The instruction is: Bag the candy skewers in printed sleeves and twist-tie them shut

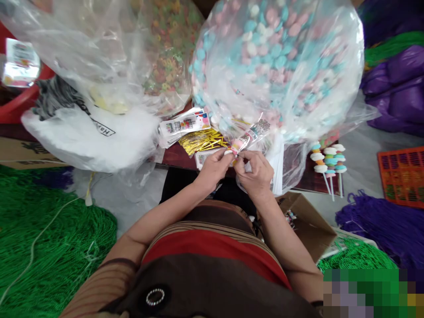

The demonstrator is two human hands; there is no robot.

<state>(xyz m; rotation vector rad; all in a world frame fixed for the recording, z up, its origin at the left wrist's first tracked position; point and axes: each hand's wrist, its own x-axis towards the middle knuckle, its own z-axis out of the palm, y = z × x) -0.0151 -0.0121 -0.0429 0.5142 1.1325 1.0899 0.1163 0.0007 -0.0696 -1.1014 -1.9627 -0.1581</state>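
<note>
Both my hands meet over the front edge of the dark red table (179,160). Between them is a candy skewer in a clear printed wrapper (252,132), tilted up to the right. My left hand (215,168) pinches its lower end, by a white and pink candy piece. The curled fingers of my right hand (255,171) close on the same end from the right. Just behind my hands lie gold twist ties (202,140) and a stack of flat printed wrappers (183,126). Three candy skewers on white sticks (329,160) rest at the table's right end.
A big clear bag of pink, blue and white candies (274,53) stands behind my hands. Left of it are a bag of orange and green candies (168,53) and a white plastic bag (96,137). An open cardboard box (311,225) and an orange crate (402,176) are at right.
</note>
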